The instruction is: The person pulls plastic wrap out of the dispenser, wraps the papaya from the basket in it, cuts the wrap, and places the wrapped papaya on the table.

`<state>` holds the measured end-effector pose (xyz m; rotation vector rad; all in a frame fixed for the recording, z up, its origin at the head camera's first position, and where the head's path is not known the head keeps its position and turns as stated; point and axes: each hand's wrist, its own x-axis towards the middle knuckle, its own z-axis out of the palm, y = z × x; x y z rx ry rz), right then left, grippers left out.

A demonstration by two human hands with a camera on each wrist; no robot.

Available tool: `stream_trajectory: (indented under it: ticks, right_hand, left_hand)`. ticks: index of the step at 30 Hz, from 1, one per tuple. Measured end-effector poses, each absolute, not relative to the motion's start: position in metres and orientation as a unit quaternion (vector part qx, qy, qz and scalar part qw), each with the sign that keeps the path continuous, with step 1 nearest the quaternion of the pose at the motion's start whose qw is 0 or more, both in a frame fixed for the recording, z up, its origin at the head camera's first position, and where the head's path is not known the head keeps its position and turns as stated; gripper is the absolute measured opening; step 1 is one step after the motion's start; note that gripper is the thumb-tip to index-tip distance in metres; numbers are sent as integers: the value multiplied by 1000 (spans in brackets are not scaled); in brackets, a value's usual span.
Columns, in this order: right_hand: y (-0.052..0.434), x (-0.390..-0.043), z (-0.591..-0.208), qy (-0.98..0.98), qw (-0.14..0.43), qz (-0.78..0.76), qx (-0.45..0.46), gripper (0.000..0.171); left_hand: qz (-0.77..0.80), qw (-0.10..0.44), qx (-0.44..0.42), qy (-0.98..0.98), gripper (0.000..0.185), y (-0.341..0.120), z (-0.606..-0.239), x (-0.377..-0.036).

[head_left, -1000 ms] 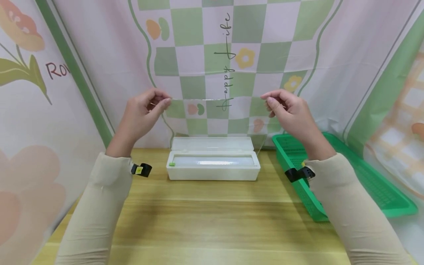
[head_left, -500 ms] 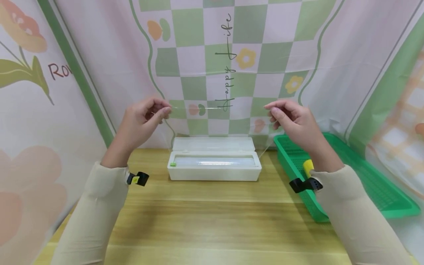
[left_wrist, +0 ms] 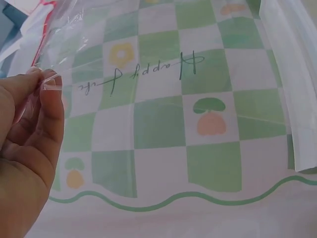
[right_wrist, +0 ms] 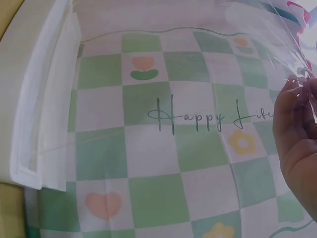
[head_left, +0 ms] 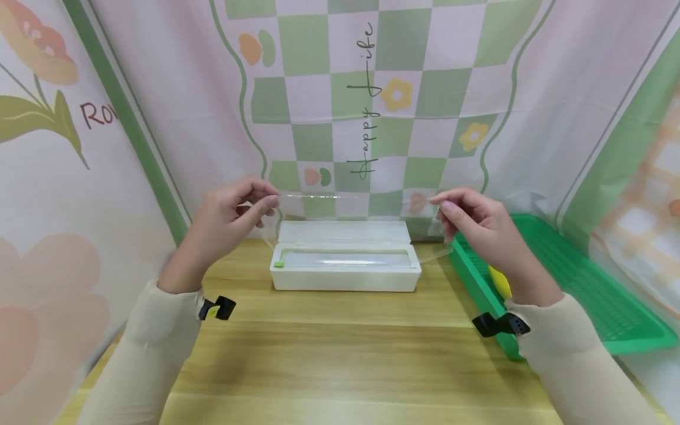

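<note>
A sheet of clear cling film (head_left: 324, 197) stretches between my two hands above a white cling film box (head_left: 345, 280). My left hand (head_left: 225, 221) pinches the film's left corner between thumb and fingers. The right corner is pinched the same way by my right hand (head_left: 480, 227). In the left wrist view, the film bunches at the left hand's fingertips (left_wrist: 52, 82). From the raised edge it runs down to the box, where a shiny roll (head_left: 345, 258) lies inside. The box's lid (head_left: 344, 232) is tipped back. A small green slider (head_left: 278, 265) sits at its left end.
To the right stands a green perforated basket (head_left: 637, 342) with a yellow object (head_left: 499, 283) in it, partly hidden by the right wrist. The box rests on a wooden table (head_left: 334, 354). A patterned cloth (head_left: 350, 94) hangs behind.
Both hands have come down and slightly apart, lowering the film's edge from high in front of the cloth to just above the lid. More of the yellow object shows than a second ago.
</note>
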<state>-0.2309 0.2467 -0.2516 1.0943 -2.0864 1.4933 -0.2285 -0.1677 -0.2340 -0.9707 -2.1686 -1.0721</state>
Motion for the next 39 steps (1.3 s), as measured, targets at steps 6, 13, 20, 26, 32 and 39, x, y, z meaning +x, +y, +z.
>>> stream_trajectory:
  ticks: [6, 13, 20, 26, 32, 39]
  right_hand:
    - [249, -223, -264, -746, 152, 528, 376, 22]
    - [253, -216, -280, -758, 126, 527, 363, 21]
    - [259, -210, -293, -765, 95, 516, 372, 24]
    - [263, -205, -304, -772, 47, 510, 377, 25]
    - [262, -200, -314, -766, -5, 510, 392, 25]
    - [260, -192, -328, -770, -68, 505, 384, 24]
  left_hand:
    - [-399, 243, -375, -801, 10, -168, -241, -225]
    - [-408, 205, -385, -802, 9, -169, -249, -222]
    - [-416, 152, -407, -799, 11, -172, -257, -217]
    - [-431, 74, -398, -806, 9, -174, -270, -215]
    - [-429, -4, -377, -821, 8, -173, -281, -211]
    - [-401, -49, -397, -824, 8, -171, -307, -215]
